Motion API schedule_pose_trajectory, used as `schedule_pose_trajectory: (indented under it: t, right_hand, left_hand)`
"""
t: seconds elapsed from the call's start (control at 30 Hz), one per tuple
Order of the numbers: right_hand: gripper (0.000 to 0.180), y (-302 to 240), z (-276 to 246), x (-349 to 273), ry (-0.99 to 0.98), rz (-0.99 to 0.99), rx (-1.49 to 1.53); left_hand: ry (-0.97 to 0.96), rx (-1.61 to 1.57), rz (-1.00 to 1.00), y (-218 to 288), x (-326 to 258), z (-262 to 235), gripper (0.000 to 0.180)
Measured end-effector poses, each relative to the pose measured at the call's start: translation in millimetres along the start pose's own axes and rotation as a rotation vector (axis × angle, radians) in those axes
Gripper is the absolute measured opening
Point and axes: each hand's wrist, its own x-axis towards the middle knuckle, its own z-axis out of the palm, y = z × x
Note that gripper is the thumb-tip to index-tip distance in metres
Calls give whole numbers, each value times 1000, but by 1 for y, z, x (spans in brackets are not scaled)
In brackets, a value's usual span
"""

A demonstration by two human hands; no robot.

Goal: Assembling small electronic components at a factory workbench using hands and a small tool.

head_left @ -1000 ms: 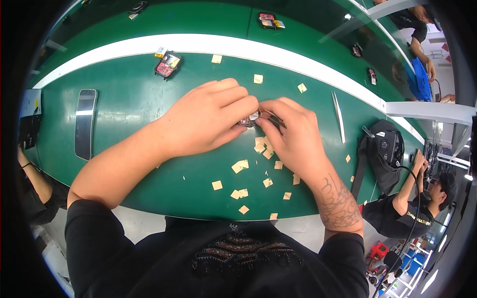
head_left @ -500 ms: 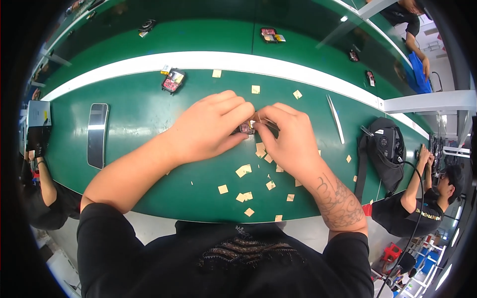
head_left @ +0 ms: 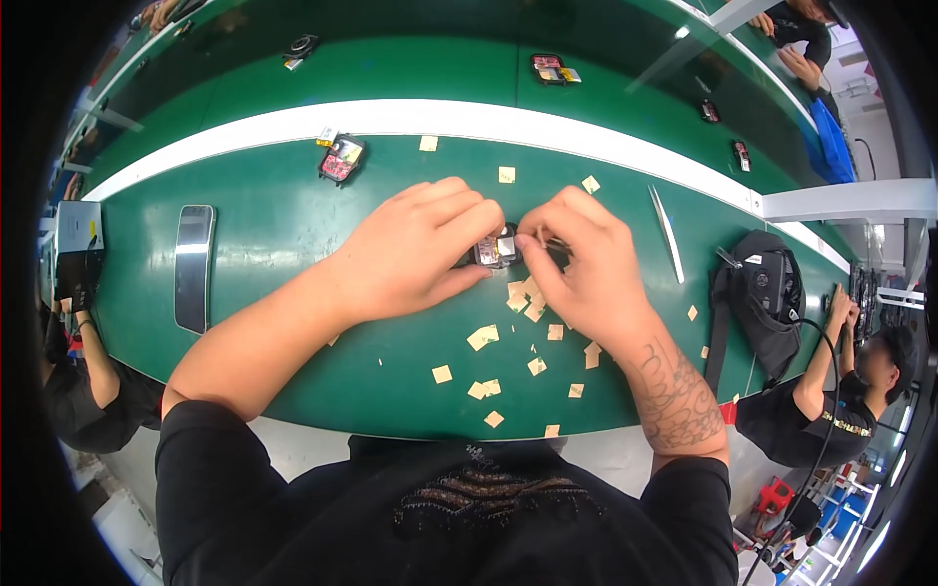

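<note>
On my green bench (head_left: 391, 410): a black bag (head_left: 762, 313); left of it, slim tweezers (head_left: 669, 240), scattered pale squares (head_left: 443, 374), an opened device (head_left: 340, 159) and, farther, a dark slab (head_left: 193, 273).

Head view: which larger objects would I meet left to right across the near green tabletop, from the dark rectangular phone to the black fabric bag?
Phone, open black-cased device, held small dark device, slim silver tweezers, bag.

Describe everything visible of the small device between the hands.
The small device has a dark casing, open on top, showing reddish inner parts and a pale, silvery patch toward its right. The casing looks like hard plastic. The left hand pinches its left end, covering part of it; the right hand is at its right edge, contact hard to tell. Whether it rests on the green tabletop is unclear.
</note>
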Motion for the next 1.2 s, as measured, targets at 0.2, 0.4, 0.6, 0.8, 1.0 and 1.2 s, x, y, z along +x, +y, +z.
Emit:
schedule_pose_trajectory:
  t: [0.2,0.4,0.6,0.8,1.0,1.2]
  right_hand:
    - [13,-5,-16,-5,-184,-106,-258]
    - [27,-18,-13,-12,-265,-111,-460]
    - [27,-1,-17,-10,-199,-149,-341]
    - [16,13,-23,-2,-35,-140,-248]
    - [12,21,-27,-3,85,-199,-150]
    - [12,26,-27,-3,52,-180,-136]
  left_hand:
    - [-13,-6,0,0,0,1,40]
    - [-4,-19,-11,0,1,0,40]
    - [-32,10,33,2,3,5,32]
    - [-62,87,92,5,0,-1,31]
    - [-60,-130,-59,7,13,0,28]
    - [-162,-256,-331,11,24,-5,32]
